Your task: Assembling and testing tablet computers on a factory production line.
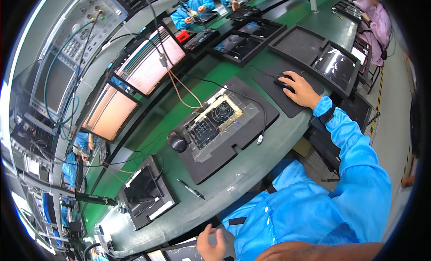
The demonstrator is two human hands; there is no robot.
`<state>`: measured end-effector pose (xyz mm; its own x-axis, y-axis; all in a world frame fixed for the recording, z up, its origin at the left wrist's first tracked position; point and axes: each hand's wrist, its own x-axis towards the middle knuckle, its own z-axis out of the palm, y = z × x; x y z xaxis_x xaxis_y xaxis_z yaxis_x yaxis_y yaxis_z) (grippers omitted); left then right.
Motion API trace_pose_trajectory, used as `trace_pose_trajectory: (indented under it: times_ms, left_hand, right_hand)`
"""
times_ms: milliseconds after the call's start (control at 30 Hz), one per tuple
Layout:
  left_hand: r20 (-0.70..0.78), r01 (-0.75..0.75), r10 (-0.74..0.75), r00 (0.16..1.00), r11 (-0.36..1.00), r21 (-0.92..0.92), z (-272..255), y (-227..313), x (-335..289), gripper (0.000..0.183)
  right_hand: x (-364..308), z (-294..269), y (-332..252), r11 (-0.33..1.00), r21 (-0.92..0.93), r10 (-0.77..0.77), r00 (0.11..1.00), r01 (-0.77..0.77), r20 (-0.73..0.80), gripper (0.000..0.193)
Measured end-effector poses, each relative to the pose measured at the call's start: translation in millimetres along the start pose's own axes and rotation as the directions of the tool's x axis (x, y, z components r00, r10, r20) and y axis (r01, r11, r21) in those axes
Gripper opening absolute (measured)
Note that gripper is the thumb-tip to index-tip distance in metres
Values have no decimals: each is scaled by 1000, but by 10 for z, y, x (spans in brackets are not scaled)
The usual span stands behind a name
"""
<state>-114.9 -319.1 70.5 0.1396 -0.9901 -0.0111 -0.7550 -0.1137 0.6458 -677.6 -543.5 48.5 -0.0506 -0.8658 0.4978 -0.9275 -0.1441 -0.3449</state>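
My right hand (303,90) rests over a black computer mouse (282,84) on a dark mouse pad (268,84), fingers curved round it. Low in the view, off the bench's front edge, my left hand (211,244) is raised with thumb and fingers apart and nothing in it. In front of me lies a black foam board (251,96) bearing a taped fixture with a round, ringed pattern (222,112). A second black mouse (177,141) sits at the board's left edge. Nearer my left are a pen (191,189) and a dark flat device (142,188) on a black pad.
Two lit monitors (150,59) stand behind the foam board, beside a test instrument (67,50). Black trays (298,42) with dark screens occupy the far right. Cables, one with a loose plug (260,139), cross the green bench (233,171). Other people work across the bench and far right.
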Motion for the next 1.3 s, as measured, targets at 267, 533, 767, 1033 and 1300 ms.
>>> trace_pose_trajectory:
  times_ms: [267,533,767,1033,1300]
  left_hand:
    - [24,-632,642,766,760,-155,550,761,755,20]
    - [122,-646,675,727,734,-209,973,876,1116,16]
    - [120,-331,420,900,835,-439,979,783,1160,14]
    - [68,-410,470,880,825,-389,1039,763,1140,13]
    - [49,-418,465,884,833,-362,1065,756,1110,11]
  right_hand:
    - [-25,21,-1,999,23,-24,998,25,-51,39]
    - [222,-278,-190,996,7,-79,963,84,-256,56]
    - [2085,-100,483,106,665,559,597,-739,575,62]
    - [2848,694,686,-136,682,632,467,-719,618,46]
    - [2950,856,907,-252,723,671,422,-644,610,49]
